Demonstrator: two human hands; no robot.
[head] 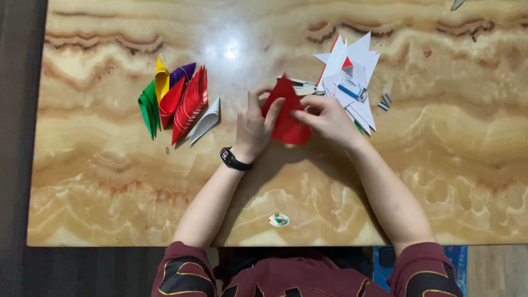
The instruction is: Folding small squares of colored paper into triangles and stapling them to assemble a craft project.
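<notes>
A glossy bench [110,181] of marbled stone, banded in cream, amber and rust, fills the view from above, with dark floor along its left and near edges and a glare of light near the far middle. At the bench's centre, the left hand [254,122], a black watch [233,159] on its wrist, closes thumb and fingers on the left edge of a red folded paper triangle [287,118], while the right hand [325,116] pinches the same piece on its right side, holding it just above the surface. Toward the left edge lies a row of folded paper pieces in green, yellow, purple, red and white [176,102]. Toward the far right, just beside the right hand, sits a loose heap of white paper triangles [352,71]. A small round sticker [279,220] lies near the front edge.
</notes>
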